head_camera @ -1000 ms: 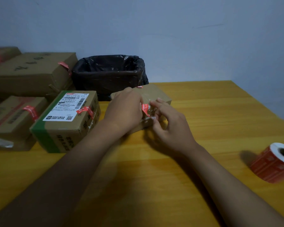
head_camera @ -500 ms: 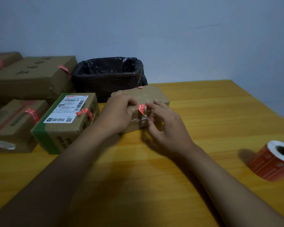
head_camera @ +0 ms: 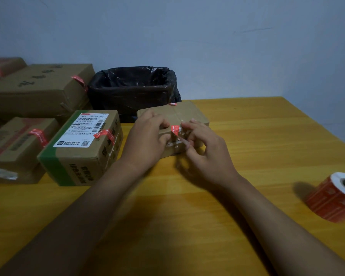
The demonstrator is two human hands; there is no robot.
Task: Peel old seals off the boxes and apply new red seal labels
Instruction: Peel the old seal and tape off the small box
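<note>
A small brown cardboard box (head_camera: pixel 189 113) lies on the yellow wooden table (head_camera: pixel 247 140), in front of a black bin. My left hand (head_camera: pixel 147 140) grips its left near corner, fingers curled over the top edge. A red seal (head_camera: pixel 175 130) is stuck over the box's near top edge, its lower end lifted off the cardboard. My right hand (head_camera: pixel 205 154) is at the box's front face, fingers curled and pinching at the loose end just below the red seal. A roll of red seal labels (head_camera: pixel 335 198) lies on its side at the right edge.
A black-lined bin (head_camera: pixel 131 90) stands behind the box. To the left sit a box with a white shipping label (head_camera: pixel 82 144) and several other brown boxes (head_camera: pixel 40 88) carrying red seals. A wall runs behind the table.
The box has settled flatter on the table and both hands have dropped slightly with it. My right fingers have shifted lower along the front face under the red seal.
</note>
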